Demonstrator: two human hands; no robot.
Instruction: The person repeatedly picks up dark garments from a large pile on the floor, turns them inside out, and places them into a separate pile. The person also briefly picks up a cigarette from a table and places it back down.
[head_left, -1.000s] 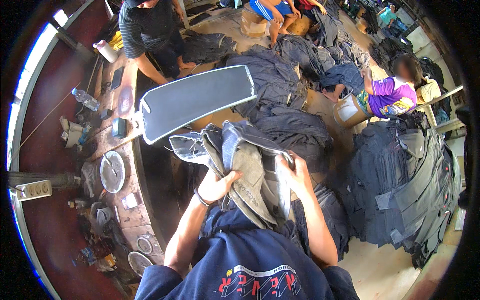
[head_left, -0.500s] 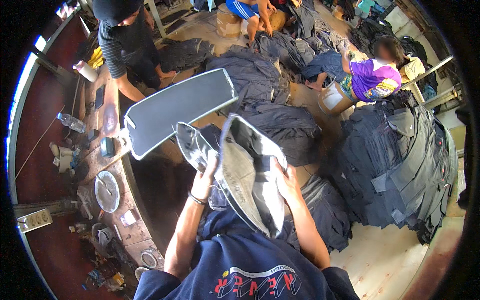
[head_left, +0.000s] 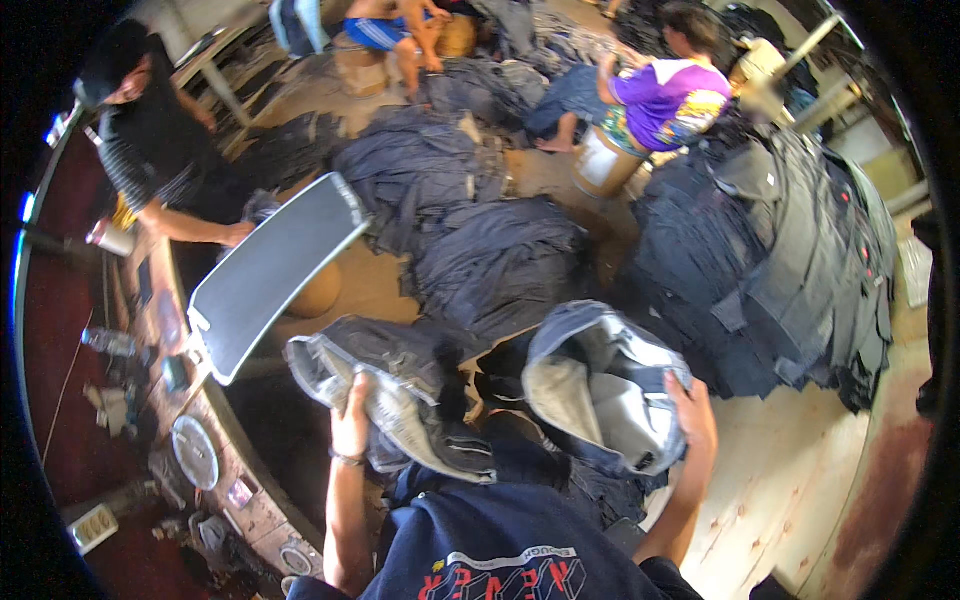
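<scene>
Dark grey denim hangs from both of my hands in front of my chest. My left hand (head_left: pixel 350 418) grips a bunched denim piece (head_left: pixel 405 370) whose paler inner side shows along one edge. At the right, my right hand (head_left: pixel 694 412) is closed on the rim of a denim garment (head_left: pixel 570 345) with its opening gaping upward and whitish lining (head_left: pixel 620 405) inside. Between the hands the two portions stand apart; whether they join lower down I cannot tell. Beyond my left hand slants a long flat board (head_left: pixel 275 275) with a dark face and pale edge.
Piles of dark denim (head_left: pixel 495 255) cover the floor ahead, with a tall stack (head_left: pixel 770 270) at the right. A wooden bench (head_left: pixel 255 500) runs along the left, bearing a round plate (head_left: pixel 195 450). One person (head_left: pixel 165 150) stands far left; another in purple (head_left: pixel 670 100) sits far right.
My hands have moved apart, the right one outward to the right and the left one slightly left and down. The denim between them has separated into two portions. The view has shifted.
</scene>
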